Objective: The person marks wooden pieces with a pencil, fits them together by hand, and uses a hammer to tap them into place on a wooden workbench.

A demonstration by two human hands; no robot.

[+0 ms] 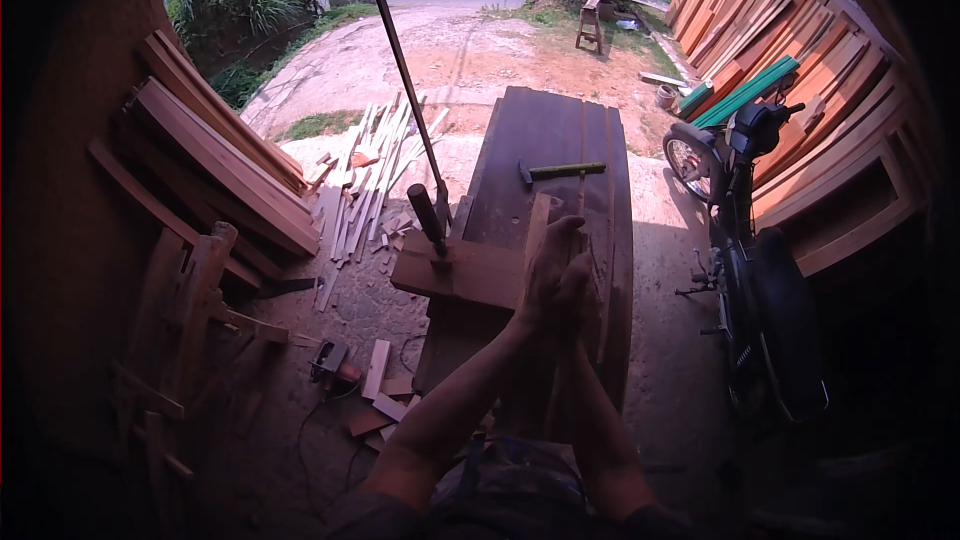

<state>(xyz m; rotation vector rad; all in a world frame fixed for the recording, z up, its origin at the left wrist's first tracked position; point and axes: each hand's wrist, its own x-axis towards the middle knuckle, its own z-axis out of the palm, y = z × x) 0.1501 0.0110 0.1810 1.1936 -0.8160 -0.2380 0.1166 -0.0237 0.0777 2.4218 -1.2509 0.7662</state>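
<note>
Over the dark wooden workbench (535, 130), my left hand (545, 275) and my right hand (574, 292) are close together, one against the other. My left hand is closed at a narrow upright piece of wood (537, 225), whose lighter end rises beyond the fingers. My right hand is closed too, just to its right; shadow and the overlap of the hands hide what it holds. Beyond them a hammer (567, 171) with a yellow-green handle lies crosswise on the bench. At the bench's left side a thick wooden vise jaw (460, 272) sits beside the wood, with a dark upright handle (427, 216).
A long thin pole (400, 55) slants up from the vise. Wood strips (370, 180) and offcuts (375, 370) litter the floor left, near a corded power tool (335, 365). A motorbike (765, 290) stands right, before leaning boards (800, 60). More boards (215, 165) lean left.
</note>
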